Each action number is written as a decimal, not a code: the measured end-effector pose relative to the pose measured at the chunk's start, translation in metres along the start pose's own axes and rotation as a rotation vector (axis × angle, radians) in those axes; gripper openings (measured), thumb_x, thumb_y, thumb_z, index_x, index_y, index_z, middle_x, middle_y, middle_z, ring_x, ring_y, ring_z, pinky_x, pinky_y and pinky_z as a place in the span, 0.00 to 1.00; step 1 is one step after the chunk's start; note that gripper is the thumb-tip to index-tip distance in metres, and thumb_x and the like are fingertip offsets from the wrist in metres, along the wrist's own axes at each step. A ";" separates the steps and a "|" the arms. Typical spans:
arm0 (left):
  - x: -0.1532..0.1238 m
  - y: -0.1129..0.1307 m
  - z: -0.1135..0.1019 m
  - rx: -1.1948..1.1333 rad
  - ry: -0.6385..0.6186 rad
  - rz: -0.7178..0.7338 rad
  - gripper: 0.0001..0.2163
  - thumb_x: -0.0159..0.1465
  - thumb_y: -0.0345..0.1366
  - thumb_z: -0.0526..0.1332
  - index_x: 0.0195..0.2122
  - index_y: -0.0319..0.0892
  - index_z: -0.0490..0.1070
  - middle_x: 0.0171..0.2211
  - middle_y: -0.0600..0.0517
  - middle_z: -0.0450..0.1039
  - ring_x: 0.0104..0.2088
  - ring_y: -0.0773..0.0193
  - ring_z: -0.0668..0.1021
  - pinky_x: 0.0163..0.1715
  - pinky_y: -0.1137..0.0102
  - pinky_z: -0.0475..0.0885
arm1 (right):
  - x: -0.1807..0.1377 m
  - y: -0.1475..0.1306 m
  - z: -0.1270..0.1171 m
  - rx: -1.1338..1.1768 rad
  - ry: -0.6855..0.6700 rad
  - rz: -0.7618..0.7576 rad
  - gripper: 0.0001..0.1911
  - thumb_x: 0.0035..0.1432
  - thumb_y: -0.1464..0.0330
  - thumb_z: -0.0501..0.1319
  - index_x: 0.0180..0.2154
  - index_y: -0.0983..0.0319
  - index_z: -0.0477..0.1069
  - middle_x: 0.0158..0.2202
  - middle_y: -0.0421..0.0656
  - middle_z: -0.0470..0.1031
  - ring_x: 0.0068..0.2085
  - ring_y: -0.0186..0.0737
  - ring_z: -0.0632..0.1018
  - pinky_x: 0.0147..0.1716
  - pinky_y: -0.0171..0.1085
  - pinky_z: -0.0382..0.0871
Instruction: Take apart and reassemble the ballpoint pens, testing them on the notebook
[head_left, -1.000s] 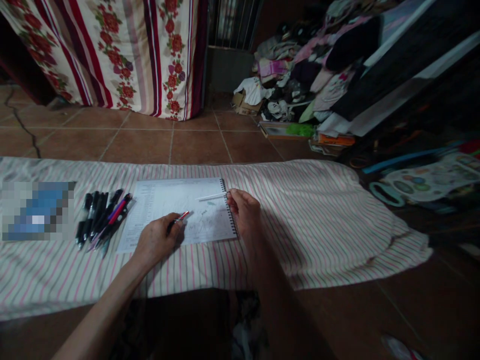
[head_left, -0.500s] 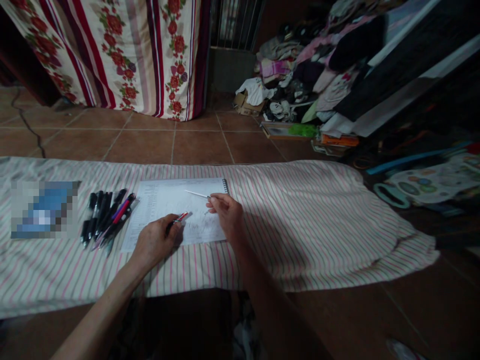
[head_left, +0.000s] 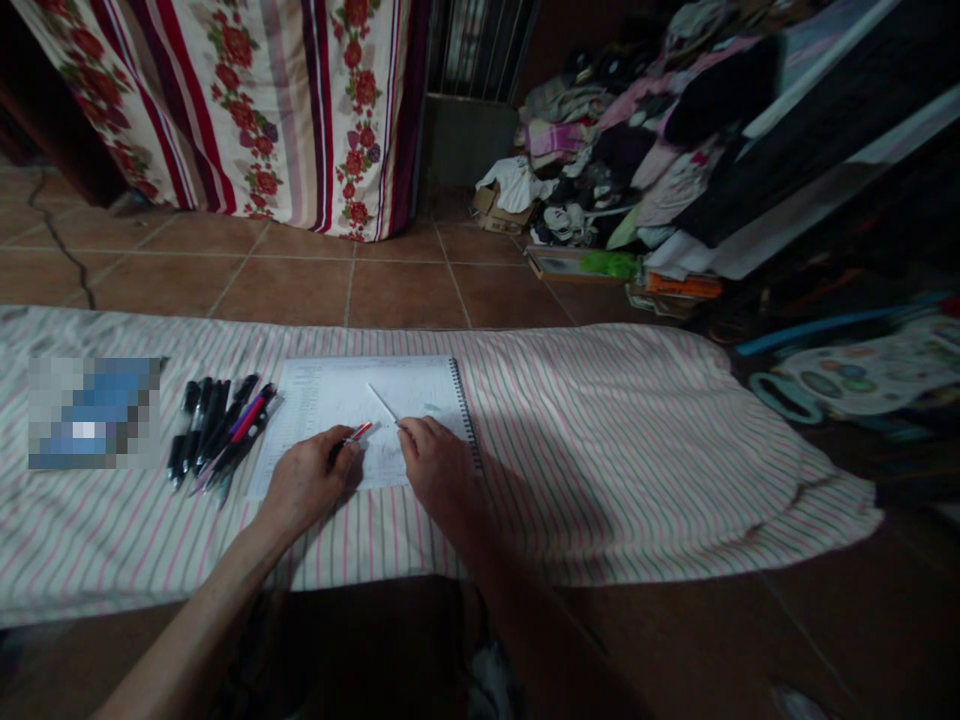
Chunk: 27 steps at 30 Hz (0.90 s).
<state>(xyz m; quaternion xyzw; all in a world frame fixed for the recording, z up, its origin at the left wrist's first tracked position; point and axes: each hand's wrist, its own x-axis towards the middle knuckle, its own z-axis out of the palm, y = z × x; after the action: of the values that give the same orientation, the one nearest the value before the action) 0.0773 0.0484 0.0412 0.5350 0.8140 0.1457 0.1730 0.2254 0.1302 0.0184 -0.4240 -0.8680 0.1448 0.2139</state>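
My left hand rests at the lower left of a spiral notebook, its fingers closed on a short pen piece with a red end. Most of that pen part is hidden in the fingers. My right hand lies over the lower right of the page, pinching a thin white pen refill that points up and left. The refill and the red end are apart. Faint writing or scribbles cover the page, and a small greyish mark or piece shows above my right hand.
A pile of black and coloured pens lies left of the notebook on the striped cloth. Farther left is a pixelated blue item. Beyond stand a floral curtain and a heap of clothes on the tiled floor.
My right hand has moved down and left with the refill, which now slants more steeply. My left hand has stayed nearly in place. The view has shifted slightly.
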 end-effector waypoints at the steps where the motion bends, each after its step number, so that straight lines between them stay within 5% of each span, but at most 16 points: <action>1: 0.000 0.000 0.000 -0.005 -0.001 -0.002 0.20 0.64 0.42 0.47 0.49 0.40 0.71 0.33 0.45 0.78 0.34 0.55 0.79 0.32 0.68 0.65 | -0.002 -0.002 0.000 -0.033 -0.018 0.008 0.09 0.62 0.70 0.54 0.40 0.60 0.72 0.36 0.43 0.77 0.38 0.39 0.77 0.33 0.34 0.65; 13: -0.002 -0.004 -0.001 -0.016 0.010 0.001 0.19 0.64 0.42 0.47 0.49 0.41 0.71 0.34 0.45 0.78 0.33 0.56 0.79 0.32 0.67 0.67 | -0.008 -0.007 -0.001 -0.148 -0.050 -0.009 0.07 0.62 0.69 0.54 0.37 0.58 0.71 0.36 0.41 0.76 0.36 0.38 0.75 0.29 0.34 0.61; 19: -0.002 -0.012 0.006 -0.103 0.104 0.092 0.17 0.64 0.42 0.49 0.46 0.43 0.72 0.39 0.46 0.78 0.39 0.56 0.78 0.38 0.65 0.69 | -0.002 0.000 0.004 0.018 0.067 -0.010 0.08 0.60 0.70 0.55 0.38 0.60 0.73 0.36 0.43 0.76 0.36 0.39 0.76 0.32 0.35 0.65; 27: 0.000 -0.011 0.009 -0.168 0.237 0.224 0.14 0.62 0.40 0.53 0.41 0.42 0.75 0.33 0.48 0.71 0.36 0.60 0.75 0.37 0.67 0.70 | 0.000 0.000 0.008 0.396 0.092 -0.136 0.13 0.58 0.68 0.59 0.46 0.60 0.71 0.40 0.43 0.76 0.33 0.33 0.76 0.37 0.32 0.68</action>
<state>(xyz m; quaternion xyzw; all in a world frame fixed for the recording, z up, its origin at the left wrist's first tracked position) 0.0715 0.0448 0.0284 0.5850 0.7490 0.2935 0.1029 0.2213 0.1296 0.0120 -0.3205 -0.8386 0.2782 0.3416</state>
